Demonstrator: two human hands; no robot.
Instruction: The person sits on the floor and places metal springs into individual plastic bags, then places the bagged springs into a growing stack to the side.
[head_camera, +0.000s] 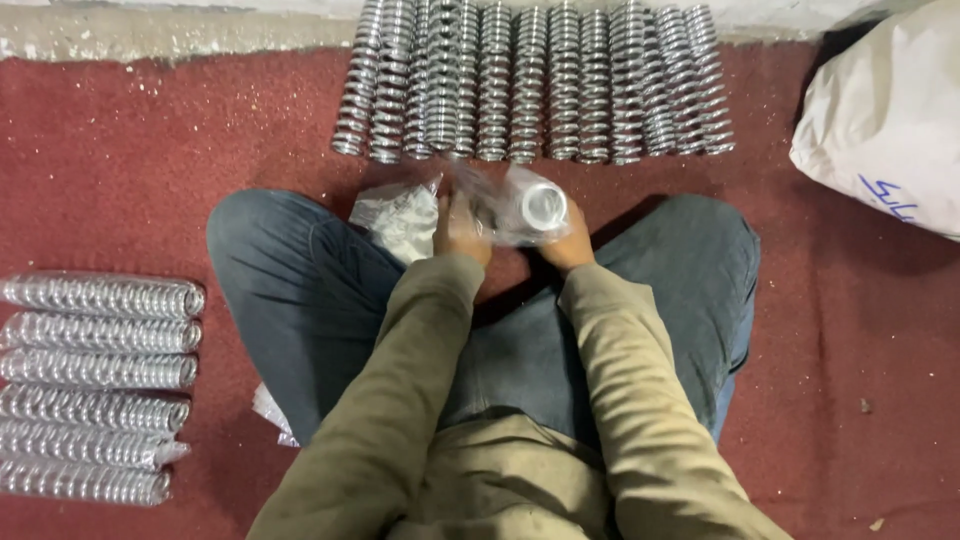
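Both the left hand (461, 228) and right hand (568, 243) close their fingers on a chrome coil spring (540, 206) half-sleeved in a clear plastic bag (492, 205) above the lap, where thin film could snag and tear.

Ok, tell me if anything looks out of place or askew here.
Mostly tidy. The bare springs lean at their left end, and a loose scrap of clear plastic lies beside the left knee, apart from the wrapped springs.

Workshop floor: rows of chrome springs (530, 85)
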